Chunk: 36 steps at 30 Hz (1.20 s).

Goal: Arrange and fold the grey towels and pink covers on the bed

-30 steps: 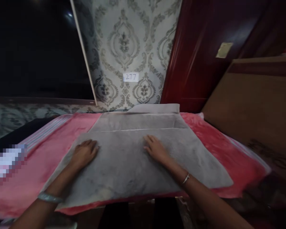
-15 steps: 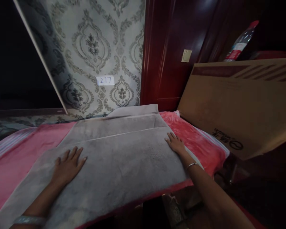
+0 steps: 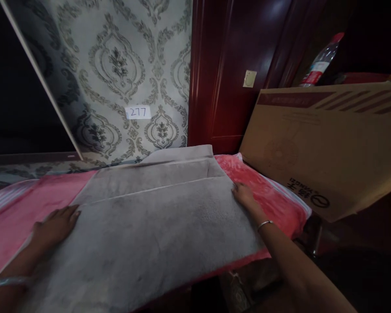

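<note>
A grey plush blanket (image 3: 156,230) lies spread over pink and red bedding, with layered folds along its far end. My left hand (image 3: 55,224) rests across the blanket's left edge, palm down, its fingers lying along the cloth and its thumb side partly hidden. On the opposite side, my right hand (image 3: 244,194) is at the blanket's right edge, fingers curled and closed on the border. A bracelet (image 3: 265,224) circles the right wrist. Another band (image 3: 8,282) is on the left wrist.
Pink bedding (image 3: 61,187) shows at left, red plush bedding (image 3: 263,191) at right. A large cardboard box (image 3: 313,148) leans at the right, with a bottle (image 3: 319,67) behind its top edge. Beyond are patterned wallpaper (image 3: 117,65), a number label (image 3: 137,112), a dark screen (image 3: 22,95) and a red door (image 3: 221,87).
My left hand has slid left to the blanket's edge. My right hand has moved slightly outward, and its spread fingers have curled at the right edge. The view has shifted a little.
</note>
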{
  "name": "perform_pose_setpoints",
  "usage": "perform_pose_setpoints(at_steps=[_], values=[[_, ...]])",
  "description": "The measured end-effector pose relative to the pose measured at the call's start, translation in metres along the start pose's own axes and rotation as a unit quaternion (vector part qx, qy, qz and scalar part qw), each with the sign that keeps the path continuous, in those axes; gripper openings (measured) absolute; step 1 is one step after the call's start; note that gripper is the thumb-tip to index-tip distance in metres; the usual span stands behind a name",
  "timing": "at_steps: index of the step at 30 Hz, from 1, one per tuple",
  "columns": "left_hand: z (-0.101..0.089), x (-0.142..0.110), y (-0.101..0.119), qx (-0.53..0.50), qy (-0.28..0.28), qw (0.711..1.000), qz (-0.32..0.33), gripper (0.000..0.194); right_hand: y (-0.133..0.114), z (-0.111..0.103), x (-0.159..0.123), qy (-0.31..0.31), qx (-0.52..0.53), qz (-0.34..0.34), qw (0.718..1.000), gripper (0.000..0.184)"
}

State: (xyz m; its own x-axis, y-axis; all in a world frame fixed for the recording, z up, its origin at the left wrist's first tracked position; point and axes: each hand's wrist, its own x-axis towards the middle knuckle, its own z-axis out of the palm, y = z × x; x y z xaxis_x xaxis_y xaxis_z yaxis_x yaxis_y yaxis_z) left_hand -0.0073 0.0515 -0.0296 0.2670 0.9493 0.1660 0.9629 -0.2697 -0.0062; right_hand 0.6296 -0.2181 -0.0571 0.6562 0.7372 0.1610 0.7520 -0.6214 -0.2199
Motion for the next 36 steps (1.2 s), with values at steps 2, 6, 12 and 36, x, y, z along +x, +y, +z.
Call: perform_pose_setpoints(at_steps=[2,6,12,36], values=[[-0.006,0.005,0.005,0.016,-0.002,1.000,0.004,0.077,-0.010,0.000,0.011,-0.002,0.003,-0.032,0.999,0.054],[-0.017,0.011,0.030,0.003,-0.023,0.996,0.092,0.066,-0.036,0.005,0.033,-0.023,0.018,-0.111,0.993,0.056],[-0.019,0.023,0.043,0.001,-0.035,0.989,0.143,0.058,-0.053,0.012,0.053,-0.067,0.023,-0.170,0.983,0.057],[-0.087,-0.017,0.024,0.042,0.012,0.996,0.082,0.034,0.014,-0.034,0.033,0.084,0.129,-0.247,0.957,0.021]])
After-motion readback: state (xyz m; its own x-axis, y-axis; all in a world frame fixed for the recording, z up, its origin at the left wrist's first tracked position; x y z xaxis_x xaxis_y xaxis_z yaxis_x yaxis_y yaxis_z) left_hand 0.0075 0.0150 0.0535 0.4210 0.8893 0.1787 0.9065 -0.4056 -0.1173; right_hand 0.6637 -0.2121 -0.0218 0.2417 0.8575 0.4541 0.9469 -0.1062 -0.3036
